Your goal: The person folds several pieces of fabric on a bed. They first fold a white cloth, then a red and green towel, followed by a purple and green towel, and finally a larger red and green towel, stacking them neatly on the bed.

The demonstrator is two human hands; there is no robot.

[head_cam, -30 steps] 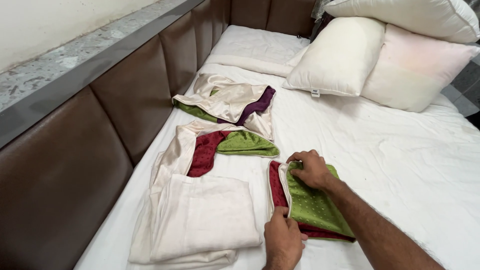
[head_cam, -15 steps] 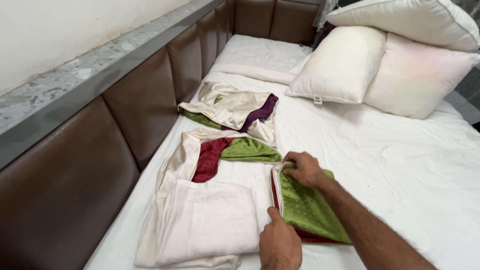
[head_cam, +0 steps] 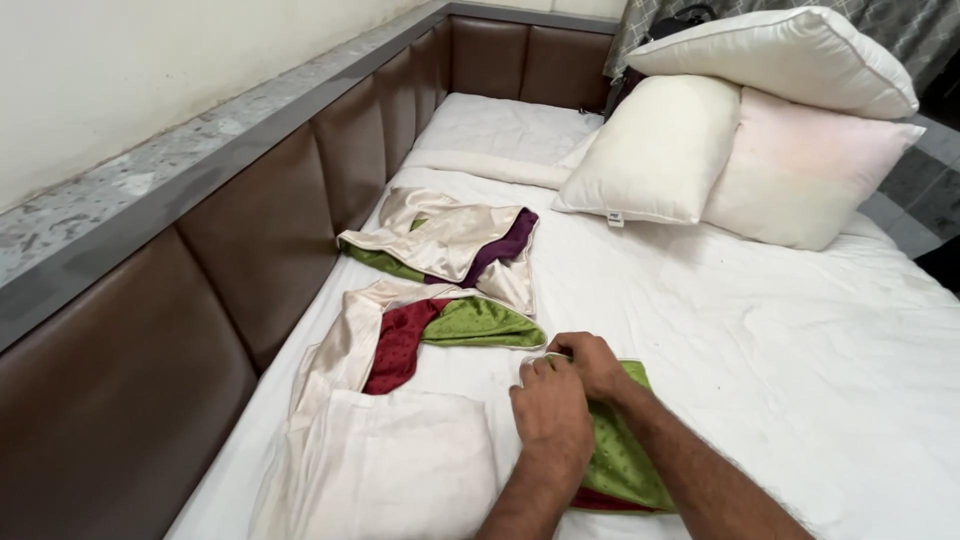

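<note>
A folded green cloth [head_cam: 615, 465] with a dark red layer under it lies on the white bed sheet [head_cam: 760, 350] in front of me. My left hand [head_cam: 552, 415] and my right hand [head_cam: 592, 362] meet at its upper left corner, both pinching the white-trimmed edge. Just left of my hands lies a cream cloth [head_cam: 385, 465], spread flat, with a red and green piece [head_cam: 440, 328] on its far end. Farther away sits a crumpled cream, green and purple cloth [head_cam: 450, 240].
Brown padded panels [head_cam: 240, 250] line the bed's left side under a speckled stone ledge [head_cam: 150, 170]. Three pillows [head_cam: 740, 150] are stacked at the far right. A folded white sheet [head_cam: 500, 135] lies at the far end.
My left hand has moved up from the cloth's near edge to join the right hand at the upper left corner. The camera has moved closer.
</note>
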